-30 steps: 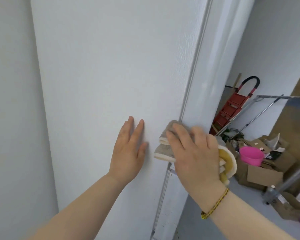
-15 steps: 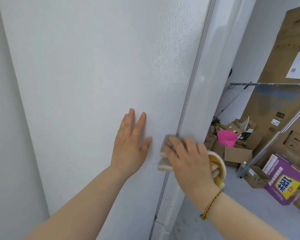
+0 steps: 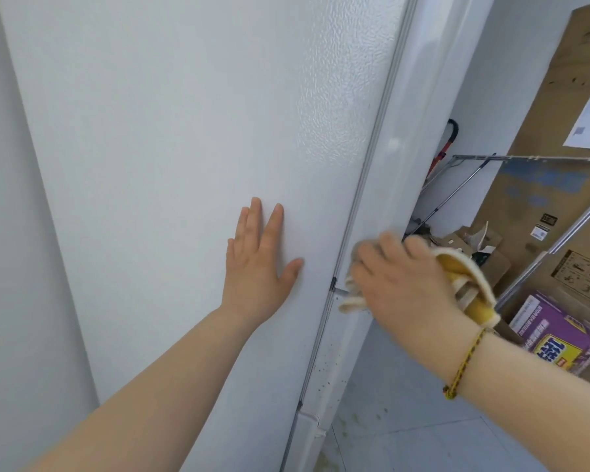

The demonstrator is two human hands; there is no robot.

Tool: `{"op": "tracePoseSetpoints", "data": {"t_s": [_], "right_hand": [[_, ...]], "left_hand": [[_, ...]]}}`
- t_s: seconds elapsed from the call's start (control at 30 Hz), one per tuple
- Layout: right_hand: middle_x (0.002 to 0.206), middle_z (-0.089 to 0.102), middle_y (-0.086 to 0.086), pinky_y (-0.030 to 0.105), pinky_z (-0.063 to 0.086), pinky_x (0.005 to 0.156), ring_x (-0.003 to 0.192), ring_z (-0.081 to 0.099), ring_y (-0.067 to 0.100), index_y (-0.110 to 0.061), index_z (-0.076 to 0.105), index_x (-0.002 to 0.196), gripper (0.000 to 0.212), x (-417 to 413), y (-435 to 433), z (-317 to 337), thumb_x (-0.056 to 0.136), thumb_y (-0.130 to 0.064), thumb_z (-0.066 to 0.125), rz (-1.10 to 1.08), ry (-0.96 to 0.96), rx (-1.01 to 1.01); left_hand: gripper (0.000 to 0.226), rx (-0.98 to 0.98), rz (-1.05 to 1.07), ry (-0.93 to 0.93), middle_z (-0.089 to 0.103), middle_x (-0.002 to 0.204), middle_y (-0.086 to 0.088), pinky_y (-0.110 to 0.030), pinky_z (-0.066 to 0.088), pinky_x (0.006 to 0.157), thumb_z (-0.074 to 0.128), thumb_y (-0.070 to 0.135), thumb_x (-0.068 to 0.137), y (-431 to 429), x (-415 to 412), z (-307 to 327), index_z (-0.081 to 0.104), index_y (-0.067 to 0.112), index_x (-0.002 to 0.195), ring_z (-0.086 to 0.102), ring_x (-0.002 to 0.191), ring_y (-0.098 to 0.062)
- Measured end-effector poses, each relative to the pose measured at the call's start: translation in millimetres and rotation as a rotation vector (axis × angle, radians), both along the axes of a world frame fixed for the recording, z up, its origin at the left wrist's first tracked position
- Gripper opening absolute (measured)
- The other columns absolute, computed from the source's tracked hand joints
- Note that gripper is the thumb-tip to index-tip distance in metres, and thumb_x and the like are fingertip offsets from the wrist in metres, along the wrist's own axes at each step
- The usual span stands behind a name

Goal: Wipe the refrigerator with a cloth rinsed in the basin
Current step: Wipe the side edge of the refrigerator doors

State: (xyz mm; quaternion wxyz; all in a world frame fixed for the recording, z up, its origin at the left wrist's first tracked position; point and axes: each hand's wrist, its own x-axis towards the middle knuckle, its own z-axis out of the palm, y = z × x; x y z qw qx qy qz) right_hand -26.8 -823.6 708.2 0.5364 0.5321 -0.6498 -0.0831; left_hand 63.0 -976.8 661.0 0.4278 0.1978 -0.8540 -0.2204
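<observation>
The white refrigerator (image 3: 184, 131) fills the left and middle of the head view, its textured side panel facing me and the door edge running down on the right. My left hand (image 3: 258, 264) lies flat on the side panel, fingers apart, holding nothing. My right hand (image 3: 406, 284) presses a grey and yellow cloth (image 3: 467, 284) against the door edge, just right of the grey seal strip. Much of the cloth is hidden under the hand. No basin shows in this view.
A white wall (image 3: 11, 233) runs along the left. To the right stand a large cardboard box (image 3: 559, 107), a metal rack (image 3: 532, 161), a purple box (image 3: 552, 338) and smaller cartons (image 3: 464, 240) on the grey floor (image 3: 423, 437).
My right hand has slid the cloth rightwards, from the seam onto the door edge. The left hand stays flat on the panel. The view has swung right and the pink bowl is now out of sight.
</observation>
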Motion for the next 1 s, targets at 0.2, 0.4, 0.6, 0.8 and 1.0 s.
{"op": "tracePoseSetpoints", "data": {"t_s": [0.2, 0.4, 0.6, 0.8, 1.0], "right_hand": [[0.068, 0.064, 0.000, 0.032, 0.023, 0.062, 0.066, 0.052, 0.025, -0.015, 0.068, 0.071, 0.036, -6, 4, 6, 0.070, -0.013, 0.033, 0.047, -0.101, -0.058], [0.084, 0.070, 0.004, 0.032, 0.025, 0.064, 0.080, 0.037, 0.026, -0.012, 0.071, 0.079, 0.037, -10, 13, -42, 0.068, -0.014, 0.035, 0.107, -0.128, 0.023], [0.097, 0.062, -0.011, 0.017, 0.038, 0.079, 0.087, 0.046, 0.009, -0.022, 0.058, 0.096, 0.032, 2, 21, -38, 0.067, -0.021, 0.046, 0.404, -0.863, -0.023], [0.076, 0.069, -0.018, 0.009, 0.049, 0.067, 0.077, 0.064, -0.004, -0.025, 0.058, 0.085, 0.029, 43, 9, -66, 0.076, 0.000, 0.069, 0.605, -1.909, -0.390], [0.090, 0.054, -0.005, 0.007, 0.042, 0.069, 0.076, 0.052, -0.005, -0.034, 0.054, 0.082, 0.017, 51, 4, -104, 0.079, -0.025, 0.067, 0.290, -1.755, -0.618]], "left_hand": [[0.073, 0.022, -0.018, -0.057, -0.012, 0.154, 0.001, -0.017, 0.001, 0.106, 0.053, 0.029, 0.089, 0, 8, 7, 0.006, 0.025, 0.145, -0.011, 0.142, -0.013], [0.073, 0.146, -0.093, -0.052, -0.013, 0.154, 0.005, -0.015, -0.003, 0.105, 0.055, 0.028, 0.088, 3, 10, 11, 0.009, 0.028, 0.145, -0.012, 0.141, -0.008], [0.066, 0.240, -0.166, 0.145, 0.000, 0.139, 0.029, 0.002, 0.007, 0.100, 0.062, 0.020, 0.081, 28, 32, -22, 0.023, 0.043, 0.128, 0.005, 0.133, 0.009], [0.038, 1.223, -0.781, 0.091, 0.068, 0.110, 0.004, -0.023, 0.052, 0.084, 0.060, 0.031, 0.073, 55, 50, -41, 0.058, 0.023, 0.110, 0.063, 0.102, -0.007], [0.011, 1.308, -0.428, 0.177, 0.071, 0.070, -0.001, -0.024, 0.055, 0.058, 0.066, 0.017, 0.075, 57, 45, -64, 0.065, 0.010, 0.084, 0.067, 0.066, -0.013]]}}
